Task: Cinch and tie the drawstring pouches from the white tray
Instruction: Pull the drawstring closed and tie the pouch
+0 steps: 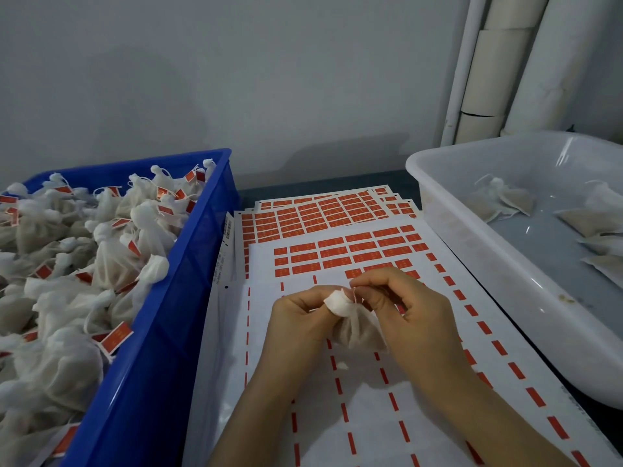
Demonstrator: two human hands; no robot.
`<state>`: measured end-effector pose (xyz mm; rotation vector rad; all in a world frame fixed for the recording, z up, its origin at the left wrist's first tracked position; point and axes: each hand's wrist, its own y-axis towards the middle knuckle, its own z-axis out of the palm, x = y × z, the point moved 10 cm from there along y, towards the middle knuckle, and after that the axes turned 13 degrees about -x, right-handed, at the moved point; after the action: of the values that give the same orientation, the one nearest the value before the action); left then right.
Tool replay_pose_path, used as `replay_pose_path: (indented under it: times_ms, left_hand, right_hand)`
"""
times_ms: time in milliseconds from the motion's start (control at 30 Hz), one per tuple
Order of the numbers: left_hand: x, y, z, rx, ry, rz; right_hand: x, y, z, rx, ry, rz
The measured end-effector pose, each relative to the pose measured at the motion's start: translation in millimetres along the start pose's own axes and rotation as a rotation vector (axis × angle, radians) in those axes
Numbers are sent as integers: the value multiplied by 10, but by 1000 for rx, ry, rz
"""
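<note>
While our left hand [300,318] pinches the gathered neck of the pouch [357,332] to keep it cinched, our right hand [408,311] nips the drawstring [354,294], likely to form the knot. We hold it over the label sheets [337,416] at six o'clock, between the white tray [505,264] at three and the blue crate [161,332] of tied pouches [111,264] at nine.

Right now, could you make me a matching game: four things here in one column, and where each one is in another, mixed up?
Things:
1. blue crate
2. white tray
3. label sheets
4. pouch

Places:
A. pinched between left hand and right hand
B. far right
C. middle, lying flat
D. on the left, heaped full

Pairs: 1-D, 2-B, 3-C, 4-A
</note>
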<state>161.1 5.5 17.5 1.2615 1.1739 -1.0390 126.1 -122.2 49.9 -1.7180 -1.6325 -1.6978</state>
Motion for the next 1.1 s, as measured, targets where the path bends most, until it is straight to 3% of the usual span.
replay_pose_path:
  times_ms: [233,567,933,1100]
  left_hand:
    - [11,-13,74,80,5,-27]
    - [10,-47,120,101,-13,-53]
    - [193,-21,55,9,-15,-135]
    - [238,-5,18,-27,-27,-174]
  right_hand:
    - [-72,12,-3,1,-78,-13]
    - [-38,3,-2,-4,15,50]
    - [-55,-103,278,214,83,86]
    - [-63,-83,233,162,54,75]
